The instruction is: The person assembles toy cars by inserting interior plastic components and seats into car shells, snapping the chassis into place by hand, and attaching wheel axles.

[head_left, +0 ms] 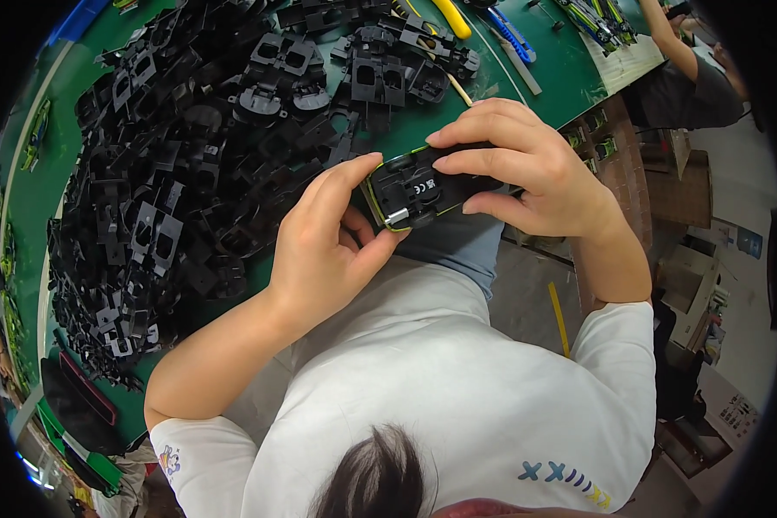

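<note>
Dark hair [375, 475] and a white shirt [457, 380] are seen nearest the lens. Beyond them, over the near edge of the green table [561, 69], a black housing with green trim [414, 188] is gripped by 2 hands: the left hand [328, 250] is pinched on its end, the right hand [527, 177] is curled over it. A heap of black plastic parts [181, 173] is spread on the table, left of the housing.
</note>
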Demonstrator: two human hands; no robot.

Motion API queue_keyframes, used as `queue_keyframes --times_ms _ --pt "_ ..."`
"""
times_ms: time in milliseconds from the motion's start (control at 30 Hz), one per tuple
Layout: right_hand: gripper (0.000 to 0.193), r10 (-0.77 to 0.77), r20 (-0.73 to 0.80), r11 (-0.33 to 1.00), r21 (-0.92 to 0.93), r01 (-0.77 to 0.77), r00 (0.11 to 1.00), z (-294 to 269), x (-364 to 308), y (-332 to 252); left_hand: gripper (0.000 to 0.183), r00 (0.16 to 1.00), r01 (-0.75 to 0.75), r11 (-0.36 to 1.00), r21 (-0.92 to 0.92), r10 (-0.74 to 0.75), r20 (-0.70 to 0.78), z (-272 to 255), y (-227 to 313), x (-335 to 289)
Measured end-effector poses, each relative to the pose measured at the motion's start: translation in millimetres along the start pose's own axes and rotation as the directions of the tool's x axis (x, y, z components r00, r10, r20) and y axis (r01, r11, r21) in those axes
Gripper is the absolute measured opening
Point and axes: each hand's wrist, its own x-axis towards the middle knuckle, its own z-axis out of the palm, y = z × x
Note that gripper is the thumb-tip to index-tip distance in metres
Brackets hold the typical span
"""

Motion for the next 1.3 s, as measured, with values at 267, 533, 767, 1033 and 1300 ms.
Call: queue_keyframes --times_ms 267,533,767,1033,1300 --pt "0.051 -0.008 0.021 1.0 -0.024 0.009 1.0 1 -5 1 0.064 1.0 0.016 1.0 0.012 -0.016 -0.015 0 0 0" --pt "0.05 0.03 -0.056 0.982 -0.183 -0.039 0.998 16 -21 1 0.063 1.0 0.004 1.0 0.017 -0.004 -0.026 1 -1 1" --pt "0.049 0.031 -0.223 0.986 -0.155 -0.067 0.974 41 -32 4 0.063 0.995 0.1 0.98 -0.173 -0.104 -0.013 0 7 1" --pt "0.057 -0.023 -0.371 0.999 0.018 0.032 0.928 55 -33 16 0.051 0.954 0.298 0.95 0.091 -0.3 0.003 3 36 31" --pt "0.057 -0.053 -0.458 0.995 0.053 0.087 0.888 64 -36 23 0.04 0.921 0.374 0.927 0.01 -0.373 0.113 2 37 43"
